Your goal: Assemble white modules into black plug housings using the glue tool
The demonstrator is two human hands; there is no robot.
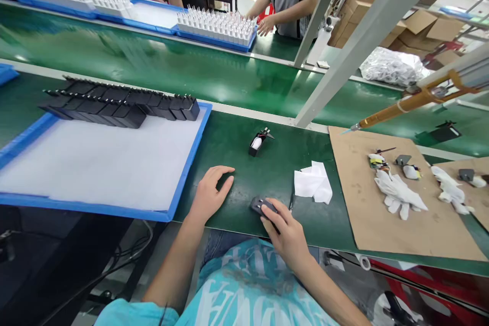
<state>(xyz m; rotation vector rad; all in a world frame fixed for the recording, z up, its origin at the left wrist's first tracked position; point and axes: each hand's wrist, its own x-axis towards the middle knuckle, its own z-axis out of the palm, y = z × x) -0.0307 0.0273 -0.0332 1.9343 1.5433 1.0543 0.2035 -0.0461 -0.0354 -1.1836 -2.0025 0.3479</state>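
Note:
My right hand (286,232) grips a small black plastic part (258,204) just above the green bench, near its front edge; its exact kind is unclear. To its left, my left hand (209,192) rests at the bench with thumb and forefinger apart and nothing between them. Beyond both hands stands an open black adapter housing (255,150) with something white inside and pins at its top. A crumpled white cloth (314,183) lies to the right, with a thin dark object beside it, partly hidden.
On the left, a blue-rimmed tray (190,163) bears rows of black adapters (126,113). At right, brown cardboard (353,198) holds white gloves (401,196) and small parts. An orange-brown tool (405,105) hangs above it. A grey post (336,79) rises behind; co-workers stand across the green belt.

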